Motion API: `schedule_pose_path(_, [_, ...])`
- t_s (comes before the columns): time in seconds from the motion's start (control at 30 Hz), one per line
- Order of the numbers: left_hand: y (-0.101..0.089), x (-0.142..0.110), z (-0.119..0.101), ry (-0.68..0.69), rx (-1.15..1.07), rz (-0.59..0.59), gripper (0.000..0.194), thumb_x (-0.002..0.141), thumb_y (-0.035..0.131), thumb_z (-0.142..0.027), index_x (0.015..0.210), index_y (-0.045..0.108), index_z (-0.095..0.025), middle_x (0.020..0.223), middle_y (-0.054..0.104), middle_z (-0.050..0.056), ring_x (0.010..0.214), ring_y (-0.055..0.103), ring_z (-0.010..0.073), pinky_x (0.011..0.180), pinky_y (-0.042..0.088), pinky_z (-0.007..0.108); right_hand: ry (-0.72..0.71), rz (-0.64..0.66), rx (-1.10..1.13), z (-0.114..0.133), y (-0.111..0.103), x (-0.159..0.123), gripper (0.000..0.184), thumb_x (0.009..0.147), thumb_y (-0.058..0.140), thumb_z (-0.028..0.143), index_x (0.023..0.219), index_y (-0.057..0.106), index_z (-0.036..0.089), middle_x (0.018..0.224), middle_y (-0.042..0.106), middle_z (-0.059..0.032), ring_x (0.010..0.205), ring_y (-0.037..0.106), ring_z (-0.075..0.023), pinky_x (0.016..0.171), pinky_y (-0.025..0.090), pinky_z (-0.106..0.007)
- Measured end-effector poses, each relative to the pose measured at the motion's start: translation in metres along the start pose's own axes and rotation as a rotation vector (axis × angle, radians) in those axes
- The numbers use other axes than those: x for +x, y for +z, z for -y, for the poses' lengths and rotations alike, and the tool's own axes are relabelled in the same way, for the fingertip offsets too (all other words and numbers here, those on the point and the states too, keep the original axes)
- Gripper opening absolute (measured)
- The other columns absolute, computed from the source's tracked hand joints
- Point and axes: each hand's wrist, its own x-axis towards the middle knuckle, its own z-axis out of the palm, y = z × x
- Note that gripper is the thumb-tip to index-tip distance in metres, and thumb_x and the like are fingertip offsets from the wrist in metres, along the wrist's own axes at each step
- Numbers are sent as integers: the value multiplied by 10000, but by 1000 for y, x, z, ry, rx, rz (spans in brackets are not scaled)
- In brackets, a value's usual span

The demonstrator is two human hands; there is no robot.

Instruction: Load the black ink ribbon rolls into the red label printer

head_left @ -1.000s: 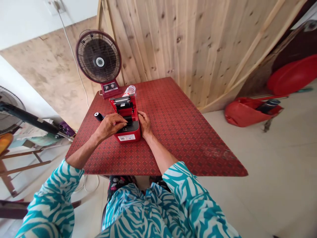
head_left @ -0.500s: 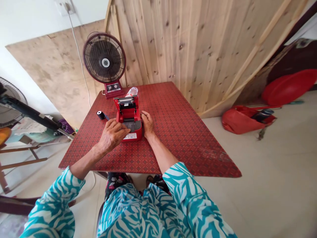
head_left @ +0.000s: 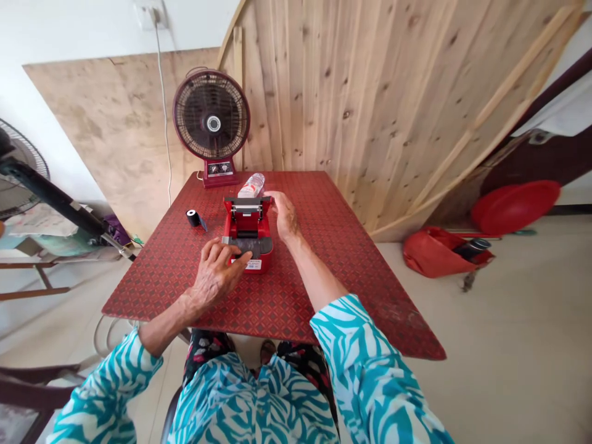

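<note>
A red label printer [head_left: 248,237] sits on the red patterned table [head_left: 324,216], its lid standing open at the back and its inner mechanism showing. My left hand [head_left: 215,271] rests curled on the printer's dark front cover, fingers over its front edge. My right hand [head_left: 284,216] reaches to the rear right corner of the open part, fingertips at its edge. Left of the printer stands a small black roll [head_left: 193,217] with a short tail. A clear plastic bottle [head_left: 251,185] lies just behind the printer.
A red-based desk fan [head_left: 211,123] stands at the table's far edge, against a wooden plank wall [head_left: 361,92]. A second fan [head_left: 21,166] stands far left. On the floor at right lie a red bag [head_left: 437,253] and a red basin [head_left: 515,208].
My right hand has moved from the printer's right side to its rear corner. My left hand has slid back toward the printer's front edge. The view has tilted, and the table appears lower.
</note>
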Motion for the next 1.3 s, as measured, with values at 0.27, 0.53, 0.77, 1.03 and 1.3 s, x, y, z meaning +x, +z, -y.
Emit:
schedule_pose_path(0.27, [0, -4, -3, -45, -2, 55, 347, 899, 595, -185, 1197, 692, -333, 997, 690, 67, 967, 592, 234, 1089, 356, 515, 38, -131, 26, -8, 0, -62, 150, 736, 646, 361, 817, 728, 264, 1104, 658, -35, 1101, 596, -206, 1064, 453, -418])
schedule_pose_path(0.53, [-2, 13, 26, -411, -407, -37, 325, 945, 536, -429, 1165, 703, -257, 1071, 693, 84, 1058, 606, 242, 1063, 404, 487, 169, -162, 149, -18, 7, -73, 326, 689, 587, 290, 1005, 668, 277, 1200, 642, -28, 1201, 565, -209, 1143, 407, -474])
schedule_pose_path(0.77, [46, 36, 67, -1094, -1066, 86, 630, 774, 638, -502, 1321, 564, -198, 1282, 661, 116, 1133, 634, 264, 888, 507, 359, 199, -168, 197, -20, 9, -74, 413, 687, 600, 302, 1098, 616, 264, 1221, 664, -44, 1164, 606, -212, 1114, 439, -480])
schedule_pose_path(1.03, [59, 39, 68, -1127, -1297, 82, 712, 622, 668, -323, 1311, 537, -197, 1145, 695, 72, 982, 670, 213, 815, 527, 325, 202, -158, 156, -19, 9, -74, 495, 692, 562, 284, 1186, 585, 283, 1276, 659, -46, 1220, 589, -215, 1102, 453, -459])
schedule_pose_path(1.3, [58, 28, 51, -1128, -1475, -15, 712, 707, 681, -420, 1364, 515, -202, 1179, 701, 69, 984, 677, 219, 852, 523, 342, 231, -198, 141, -26, 8, -84, 421, 775, 548, 381, 1178, 601, 270, 1296, 642, -47, 1224, 585, -229, 1102, 439, -474])
